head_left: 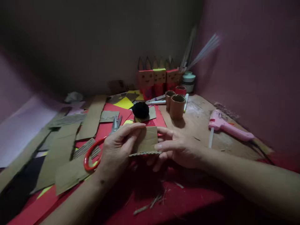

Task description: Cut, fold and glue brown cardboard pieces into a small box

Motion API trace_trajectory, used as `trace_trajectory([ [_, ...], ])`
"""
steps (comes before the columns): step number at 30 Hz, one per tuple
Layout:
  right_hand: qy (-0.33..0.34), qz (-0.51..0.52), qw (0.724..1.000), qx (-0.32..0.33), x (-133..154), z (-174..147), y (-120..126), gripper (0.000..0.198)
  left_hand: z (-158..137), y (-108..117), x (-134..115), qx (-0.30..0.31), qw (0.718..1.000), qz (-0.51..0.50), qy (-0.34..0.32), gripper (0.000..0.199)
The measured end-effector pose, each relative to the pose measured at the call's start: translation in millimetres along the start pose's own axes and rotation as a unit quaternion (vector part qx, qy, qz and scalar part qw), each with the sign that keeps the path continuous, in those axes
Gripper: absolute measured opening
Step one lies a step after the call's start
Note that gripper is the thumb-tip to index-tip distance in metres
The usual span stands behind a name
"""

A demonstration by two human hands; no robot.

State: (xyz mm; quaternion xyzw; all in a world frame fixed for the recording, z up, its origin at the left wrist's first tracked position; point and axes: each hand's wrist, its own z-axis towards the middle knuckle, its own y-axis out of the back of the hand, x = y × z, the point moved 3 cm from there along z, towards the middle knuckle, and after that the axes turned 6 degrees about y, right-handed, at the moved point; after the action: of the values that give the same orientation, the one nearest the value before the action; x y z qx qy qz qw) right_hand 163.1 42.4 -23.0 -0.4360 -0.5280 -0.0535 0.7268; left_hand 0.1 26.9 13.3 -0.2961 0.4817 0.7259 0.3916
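Left hand (118, 142) and right hand (177, 147), fingers partly curled, grip opposite edges of cardboard (148, 139), presumably steadying it.

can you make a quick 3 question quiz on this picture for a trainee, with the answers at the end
1. Fill in the blank: the left hand and the right hand both hold a piece of brown ____.
2. True or false: the pink glue gun lies to the right of the brown tubes.
3. Short answer: which hand is nearer the red-handled scissors?

Key: 1. cardboard; 2. true; 3. the left hand.
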Motion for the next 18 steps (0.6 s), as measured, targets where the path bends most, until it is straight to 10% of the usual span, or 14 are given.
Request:
trace_trajectory([
  [6, 0.036, -0.011, 0.998, -0.045, -5.2, 3.2, 7.3, 0.062, -2.2, -2.8, 1.3, 0.011, 1.0, 0.028, 0.002, 0.017],
  [14, 0.069, -0.031, 0.995, -0.071, 1.4, 4.1, 7.2, 0.069, 4.0, 3.8, 11.7, 0.232, 0.97, 0.04, 0.056, 0.077],
  [18, 0.076, -0.035, 0.994, -0.069, 1.7, 5.1, 8.0, 0.071, 3.8, 3.6, 14.8, 0.26, 0.963, 0.035, 0.064, 0.075],
])
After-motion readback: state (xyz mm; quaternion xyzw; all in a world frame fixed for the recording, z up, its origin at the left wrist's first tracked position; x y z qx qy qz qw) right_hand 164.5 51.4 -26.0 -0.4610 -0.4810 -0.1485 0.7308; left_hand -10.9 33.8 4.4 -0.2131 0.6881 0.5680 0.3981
